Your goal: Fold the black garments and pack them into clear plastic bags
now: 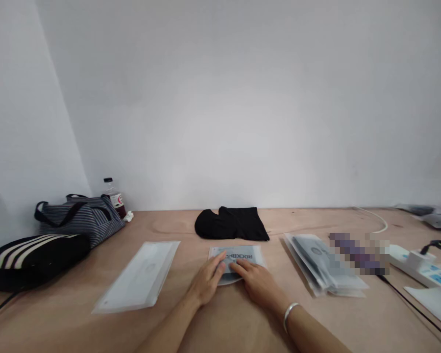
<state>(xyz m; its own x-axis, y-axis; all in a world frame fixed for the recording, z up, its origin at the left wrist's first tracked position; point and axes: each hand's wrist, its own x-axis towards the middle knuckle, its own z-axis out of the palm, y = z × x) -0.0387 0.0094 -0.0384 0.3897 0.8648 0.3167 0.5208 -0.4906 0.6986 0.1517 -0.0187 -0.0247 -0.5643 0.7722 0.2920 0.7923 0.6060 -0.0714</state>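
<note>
A frosted plastic bag lies flat on the table, with dark lettering that reads upside down and something grey inside it. On its left part rests my left hand, fingers stretched out. My right hand, with a silver bangle at the wrist, lies on the bag's near right side, its fingers extended flat. Just beyond the bag is a black balaclava-like cloth piece, laid flat. Flat frosted bags lie to the left. A stack of filled bags sits to the right.
At the far left are a striped bag, a bottle and a black item with white stripes. On the right stand a power strip with a plugged-in charger, a black cable and a blurred-out item. A wall closes the back.
</note>
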